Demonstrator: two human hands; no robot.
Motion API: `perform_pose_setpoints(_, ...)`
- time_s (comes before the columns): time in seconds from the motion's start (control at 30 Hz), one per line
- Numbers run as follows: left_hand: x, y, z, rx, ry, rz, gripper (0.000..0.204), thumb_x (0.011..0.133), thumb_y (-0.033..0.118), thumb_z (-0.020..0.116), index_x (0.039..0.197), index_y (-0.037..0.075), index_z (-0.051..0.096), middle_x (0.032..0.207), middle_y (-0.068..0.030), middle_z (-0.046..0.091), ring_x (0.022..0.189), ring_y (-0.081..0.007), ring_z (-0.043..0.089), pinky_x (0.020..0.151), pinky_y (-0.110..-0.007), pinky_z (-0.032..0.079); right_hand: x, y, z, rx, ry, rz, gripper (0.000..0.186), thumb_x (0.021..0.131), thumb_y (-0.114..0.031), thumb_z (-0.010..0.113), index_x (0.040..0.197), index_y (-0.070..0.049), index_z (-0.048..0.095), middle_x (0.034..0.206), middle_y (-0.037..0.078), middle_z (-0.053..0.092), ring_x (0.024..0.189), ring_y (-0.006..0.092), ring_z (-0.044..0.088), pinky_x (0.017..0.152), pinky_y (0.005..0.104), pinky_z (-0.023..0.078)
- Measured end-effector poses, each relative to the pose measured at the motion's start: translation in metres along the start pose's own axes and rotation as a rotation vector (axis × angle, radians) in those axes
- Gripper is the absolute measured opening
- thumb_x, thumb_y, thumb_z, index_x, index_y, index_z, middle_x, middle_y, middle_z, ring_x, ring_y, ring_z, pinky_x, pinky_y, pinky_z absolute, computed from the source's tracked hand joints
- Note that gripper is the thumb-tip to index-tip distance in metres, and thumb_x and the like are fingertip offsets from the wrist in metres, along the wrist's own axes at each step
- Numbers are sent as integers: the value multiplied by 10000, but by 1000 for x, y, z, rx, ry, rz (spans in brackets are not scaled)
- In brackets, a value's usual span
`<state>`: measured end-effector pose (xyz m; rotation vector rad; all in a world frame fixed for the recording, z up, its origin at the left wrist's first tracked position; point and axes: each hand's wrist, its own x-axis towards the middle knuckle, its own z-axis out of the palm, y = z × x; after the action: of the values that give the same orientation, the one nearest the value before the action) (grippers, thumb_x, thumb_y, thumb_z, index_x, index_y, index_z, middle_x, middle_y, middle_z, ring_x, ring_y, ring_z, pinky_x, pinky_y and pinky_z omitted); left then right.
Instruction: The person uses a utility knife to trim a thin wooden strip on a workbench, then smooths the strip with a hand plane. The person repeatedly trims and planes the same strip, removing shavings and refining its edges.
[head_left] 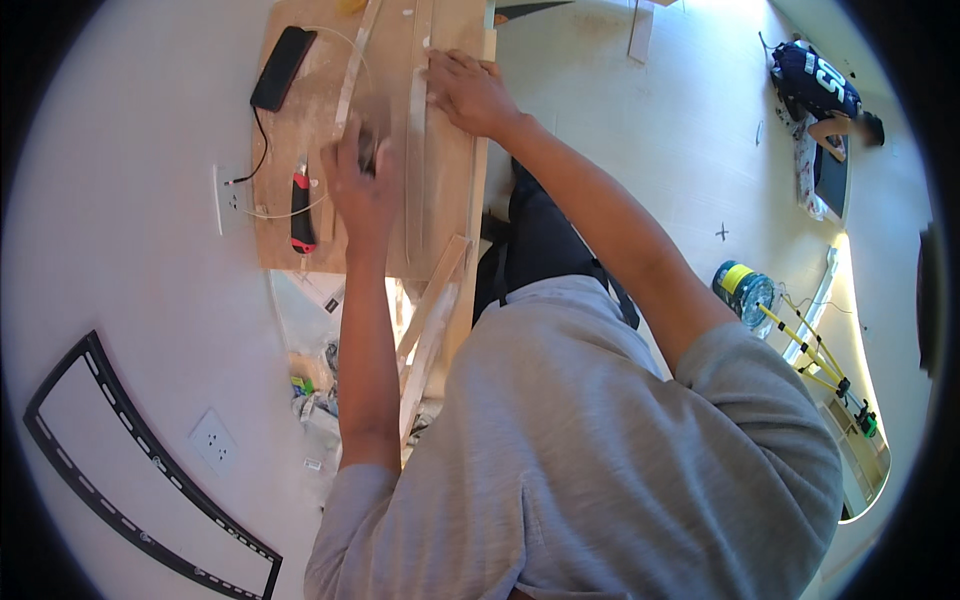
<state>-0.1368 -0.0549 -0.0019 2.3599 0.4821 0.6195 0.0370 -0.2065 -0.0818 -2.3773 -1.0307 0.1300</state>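
Observation:
My left hand [360,175] is motion-blurred over the wooden board [285,258], its fingers curled round something small and dark that I cannot make out. My right hand [470,95] has its fingers bent onto a narrow wooden strip [415,200] running lengthwise along the board. Another pale strip [355,55] lies just left of it. A red-and-black utility knife [302,218] lies left of my left hand. Above it sits a black phone [283,68] with a dark cable, and a thin pale wire loops across the board.
At right another person [815,80] bends over a dark board. A large blue water bottle [740,293], a yellow-and-black tripod [820,365] and a glowing light strip are at lower right. Outlets [213,440] and a black metal bracket [90,350] are on the wall at left.

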Motion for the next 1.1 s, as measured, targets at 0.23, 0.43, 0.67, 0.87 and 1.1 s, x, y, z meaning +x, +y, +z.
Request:
perform_pose_setpoints(0.23,-148,-8,-64,92,-296,-105,518,912,116,750,1403,14,617,1113,-191,570,960,-329,618,841,-421,540,-5,-9,7,72,15,25,591,967,-448,699,1464,-163,553,1700,45,334,1576,288,277,1260,525,193)
perform_pose_setpoints(0.43,-110,-16,-28,155,-225,35,520,902,115,763,1394,20,622,1076,-181,562,894,-336,619,766,-430,542,-7,-8,5,-20,-13,-10,648,954,-489,704,1491,-164,542,1721,32,300,1583,283,262,1272,514,189)
perform_pose_setpoints(0.67,-28,-3,27,207,-211,-23,519,891,185,766,1384,99,630,1115,-185,575,970,-358,629,827,-457,539,-8,-6,2,-12,-48,-2,633,971,-519,670,1492,-179,552,1714,17,320,1583,277,264,1267,508,210)
perform_pose_setpoints(0.87,69,-5,56,44,69,143,511,904,184,767,1376,53,622,1121,-203,587,1011,-388,620,888,-461,521,-8,1,4,1,-5,-65,592,982,-462,661,1491,-183,541,1702,34,340,1580,301,265,1267,525,202)
perform_pose_setpoints(1.1,-51,-15,-34,119,-113,36,539,912,186,771,1396,15,607,1117,-205,589,1024,-371,619,898,-444,525,-39,-34,-8,92,-25,-21,845,911,-498,738,1593,-137,394,1735,134,225,1593,361,221,1266,590,183)
